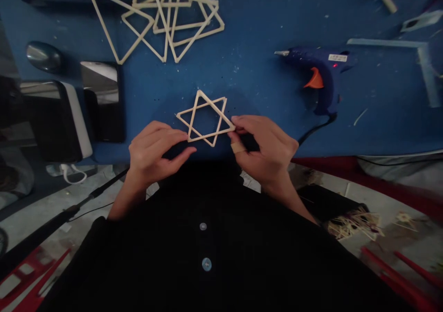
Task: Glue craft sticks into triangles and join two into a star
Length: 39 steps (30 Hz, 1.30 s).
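A six-pointed star (209, 135) made of two crossed wooden-stick triangles is near the table's front edge, between my hands. My right hand (265, 143) pinches the star's right corner between thumb and fingers; a tan bandage wraps its thumb. At the lower left corner, the fingertips of my left hand (154, 153) touch or nearly touch the stick. The left thumb is held apart, below that corner. To the right lies a blue glue gun (313, 56) on its side, with an orange trigger and a small red light.
Several stick triangles (104, 26) overlap at the back left of the blue table (249, 39). A computer mouse (44, 56), a phone (104, 102) and a black-and-white device (51, 118) lie left. A translucent strip (427, 74) is at right. Loose sticks (356, 224) are piled below the table.
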### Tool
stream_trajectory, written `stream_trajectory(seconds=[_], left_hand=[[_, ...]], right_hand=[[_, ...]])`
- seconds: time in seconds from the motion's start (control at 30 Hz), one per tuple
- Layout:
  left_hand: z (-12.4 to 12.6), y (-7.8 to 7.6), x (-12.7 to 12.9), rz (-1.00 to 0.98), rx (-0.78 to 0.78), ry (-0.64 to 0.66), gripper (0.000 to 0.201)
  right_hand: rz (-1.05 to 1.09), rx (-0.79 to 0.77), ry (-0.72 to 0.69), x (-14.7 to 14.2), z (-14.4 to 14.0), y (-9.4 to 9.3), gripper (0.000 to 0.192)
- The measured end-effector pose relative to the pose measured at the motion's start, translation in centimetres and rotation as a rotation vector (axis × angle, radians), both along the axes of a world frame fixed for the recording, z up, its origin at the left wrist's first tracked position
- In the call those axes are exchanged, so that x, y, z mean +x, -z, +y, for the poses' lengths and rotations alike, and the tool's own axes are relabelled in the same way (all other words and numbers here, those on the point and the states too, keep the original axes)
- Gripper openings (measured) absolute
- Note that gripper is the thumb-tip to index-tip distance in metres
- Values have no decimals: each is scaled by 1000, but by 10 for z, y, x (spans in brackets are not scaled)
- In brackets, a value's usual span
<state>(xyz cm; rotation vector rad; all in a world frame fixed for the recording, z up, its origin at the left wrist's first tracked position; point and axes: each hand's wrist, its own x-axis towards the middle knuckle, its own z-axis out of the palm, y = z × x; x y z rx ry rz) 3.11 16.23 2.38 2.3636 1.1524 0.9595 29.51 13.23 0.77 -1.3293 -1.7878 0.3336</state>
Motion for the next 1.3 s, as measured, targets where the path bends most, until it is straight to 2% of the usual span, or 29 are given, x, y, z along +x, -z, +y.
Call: stream_trajectory(seconds=[0.17, 0.27, 0.37, 0.57, 0.8, 1.0, 1.1, 1.3], left_hand=[[17, -5, 6, 24, 93, -49, 24], [30, -4, 10, 106, 76, -51, 28], [40, -2, 13, 152, 5, -70, 23], [48, -4, 21, 177, -31, -72, 26], [49, 6, 21, 204, -62, -55, 33], [49, 9, 18, 125, -253, -51, 32], [47, 10, 18, 159, -224, -56, 34], [44, 9, 21, 229, -28, -56, 37]], right_hand=[[17, -87, -88, 6, 9, -6, 31], [-11, -154, -72, 8, 12, -8, 25], [-23, -196, -60, 9, 14, -7, 21], [29, -131, -117, 10, 15, -6, 22], [-30, -97, -145, 11, 16, -6, 28], [-64, -75, -150, 11, 18, -8, 26], [-77, -71, -147, 11, 18, -8, 27], [-123, -12, -125, 7, 15, -2, 25]])
